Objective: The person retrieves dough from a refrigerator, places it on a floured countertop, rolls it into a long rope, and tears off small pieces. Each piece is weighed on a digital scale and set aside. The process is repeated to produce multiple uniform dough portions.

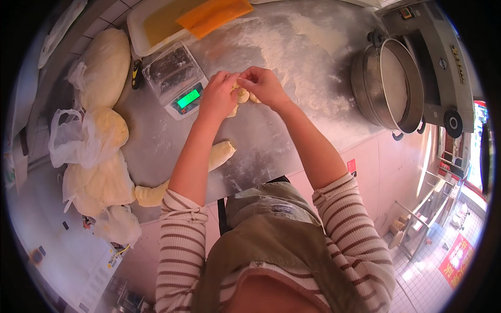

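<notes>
My left hand [220,94] and my right hand [266,87] meet over the floured steel worktop, their fingers closed on a small piece of dough [236,84] between them. Small dough pieces [243,95] lie just beneath, partly covered by the hands. Left of my left hand stands a digital kitchen scale [174,72] with a lit green display and flour on its pan. A dough roll [221,155] lies nearer to me, partly behind my left forearm. Another dough roll [150,195] is at the worktop's near left, beside bagged dough [100,180].
Large bagged dough [105,68] lies far left, near a black-and-yellow handled tool [136,74]. A white tray [137,39] and an orange sheet [215,15] are at the back. A round steel sieve [381,86] stands right, beside a grey machine [442,58]. Loose flour [297,51] covers the back right.
</notes>
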`<action>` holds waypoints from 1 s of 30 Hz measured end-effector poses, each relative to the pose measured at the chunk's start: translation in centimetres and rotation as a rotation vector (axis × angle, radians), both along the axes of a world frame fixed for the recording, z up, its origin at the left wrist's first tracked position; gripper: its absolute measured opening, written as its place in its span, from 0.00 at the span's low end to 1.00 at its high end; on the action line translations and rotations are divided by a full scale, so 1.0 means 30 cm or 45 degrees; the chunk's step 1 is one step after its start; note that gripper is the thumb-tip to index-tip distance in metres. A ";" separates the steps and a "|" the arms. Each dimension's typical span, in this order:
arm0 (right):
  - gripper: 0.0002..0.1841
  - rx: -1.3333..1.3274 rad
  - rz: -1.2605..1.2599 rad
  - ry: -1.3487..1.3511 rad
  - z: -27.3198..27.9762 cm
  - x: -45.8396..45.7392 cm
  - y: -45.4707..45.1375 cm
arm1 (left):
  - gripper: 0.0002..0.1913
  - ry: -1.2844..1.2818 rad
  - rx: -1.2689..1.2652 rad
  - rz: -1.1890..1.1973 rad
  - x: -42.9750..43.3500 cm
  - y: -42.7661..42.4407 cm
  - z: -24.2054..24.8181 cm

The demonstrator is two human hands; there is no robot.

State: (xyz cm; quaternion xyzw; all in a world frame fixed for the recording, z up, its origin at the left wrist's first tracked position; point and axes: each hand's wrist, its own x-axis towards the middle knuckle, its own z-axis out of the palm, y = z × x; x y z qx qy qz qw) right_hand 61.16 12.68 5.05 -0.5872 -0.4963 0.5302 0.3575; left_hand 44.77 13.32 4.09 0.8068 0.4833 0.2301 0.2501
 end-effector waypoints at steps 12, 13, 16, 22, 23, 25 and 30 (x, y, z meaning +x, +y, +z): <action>0.07 0.767 0.072 -0.940 -0.246 0.103 -0.132 | 0.24 -0.204 0.081 0.267 0.036 0.028 -0.120; 0.08 0.818 0.089 -0.967 -0.241 0.097 -0.141 | 0.24 -0.199 0.046 0.273 0.003 -0.007 -0.116; 0.10 0.920 0.127 -0.997 -0.217 0.095 -0.188 | 0.25 -0.165 -0.079 0.320 -0.152 -0.185 -0.079; 0.08 0.306 -0.167 -0.602 -0.204 0.096 -0.063 | 0.41 0.405 -0.140 0.348 -0.321 -0.582 -0.043; 0.07 0.229 -0.328 -0.465 -0.164 0.064 -0.018 | 0.43 0.427 -0.112 0.356 -0.340 -0.620 -0.087; 0.09 0.539 -0.166 -0.344 -0.064 -0.105 0.050 | 0.45 0.453 -0.124 0.359 -0.363 -0.655 -0.142; 0.13 0.865 0.239 -0.549 -0.123 -0.418 0.213 | 0.49 0.379 -0.353 0.281 -0.361 -0.603 -0.179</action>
